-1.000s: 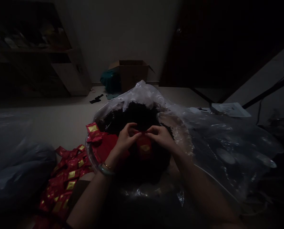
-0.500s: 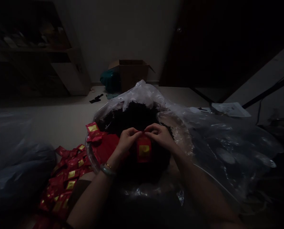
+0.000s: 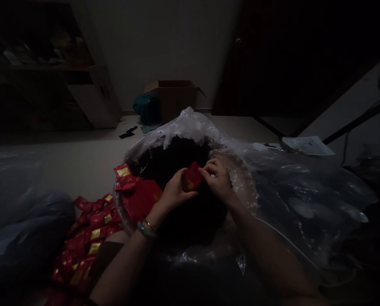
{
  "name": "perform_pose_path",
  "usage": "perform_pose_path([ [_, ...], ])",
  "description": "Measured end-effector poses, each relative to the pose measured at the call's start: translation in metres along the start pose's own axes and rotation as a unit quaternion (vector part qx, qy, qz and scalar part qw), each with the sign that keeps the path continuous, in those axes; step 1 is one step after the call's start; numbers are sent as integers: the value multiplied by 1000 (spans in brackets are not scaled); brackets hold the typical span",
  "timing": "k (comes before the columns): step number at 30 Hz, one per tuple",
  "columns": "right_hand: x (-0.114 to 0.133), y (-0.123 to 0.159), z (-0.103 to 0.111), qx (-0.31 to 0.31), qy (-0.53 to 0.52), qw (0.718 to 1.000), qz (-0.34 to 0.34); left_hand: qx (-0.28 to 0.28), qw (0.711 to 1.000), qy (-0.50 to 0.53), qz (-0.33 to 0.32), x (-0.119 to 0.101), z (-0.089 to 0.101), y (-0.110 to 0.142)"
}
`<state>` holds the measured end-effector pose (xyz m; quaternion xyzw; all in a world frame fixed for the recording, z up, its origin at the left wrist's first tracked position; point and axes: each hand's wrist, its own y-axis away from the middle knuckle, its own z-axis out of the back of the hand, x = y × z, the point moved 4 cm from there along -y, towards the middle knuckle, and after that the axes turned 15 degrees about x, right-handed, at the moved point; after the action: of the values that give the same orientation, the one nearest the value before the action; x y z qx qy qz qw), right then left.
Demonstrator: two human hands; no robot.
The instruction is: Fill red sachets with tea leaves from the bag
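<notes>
Between my hands is a small red packet (image 3: 192,176) with a gold patch. My left hand (image 3: 174,189) is closed round its left side, thumb below and fingers above. At the packet's upper right edge, my right hand (image 3: 218,179) pinches with thumb and fingertips. Both hands are above a heap of dark, loose, leaf-like shreds (image 3: 180,153) in a wide round basin lined with clear plastic (image 3: 247,187). Flat red packets (image 3: 142,197) lie at the basin's left side, and a plumper red packet with a gold label (image 3: 124,174) rests on its rim.
Many filled-looking red packets (image 3: 91,231) are piled left of the basin. A large plastic bag (image 3: 307,195) spreads at the right, another bag (image 3: 21,221) at the far left. An open cardboard box (image 3: 178,100) and a teal bag (image 3: 147,107) stand by the wall.
The packet hung upright from both hands' pinched fingertips; now it is tilted and raised, with my left hand round its side. My right hand has shifted slightly right to its upper edge.
</notes>
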<state>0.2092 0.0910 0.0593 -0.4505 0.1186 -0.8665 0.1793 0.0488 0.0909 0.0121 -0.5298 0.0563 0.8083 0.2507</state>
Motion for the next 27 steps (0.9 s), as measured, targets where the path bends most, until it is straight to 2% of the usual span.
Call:
perform_pose_path([
  [4,6,1,0,-14,-22,997,71,13,999,-48,2,-3,-5,-1],
  [7,1,0,-2,27,-35,997,61,40,998,-57,2,-2,-7,-3],
  [10,-3,0,-2,61,1,997,46,67,996,-58,2,2,-4,-2],
  [15,4,0,-1,102,15,991,84,82,996,-38,2,0,-4,-1],
  [19,15,3,-1,109,88,980,144,36,999,-8,-1,-4,-10,0],
  [22,20,5,-2,136,161,965,156,10,1000,17,7,-3,-12,0],
  [27,23,7,3,212,176,951,138,117,985,125,11,-1,-15,-2],
])
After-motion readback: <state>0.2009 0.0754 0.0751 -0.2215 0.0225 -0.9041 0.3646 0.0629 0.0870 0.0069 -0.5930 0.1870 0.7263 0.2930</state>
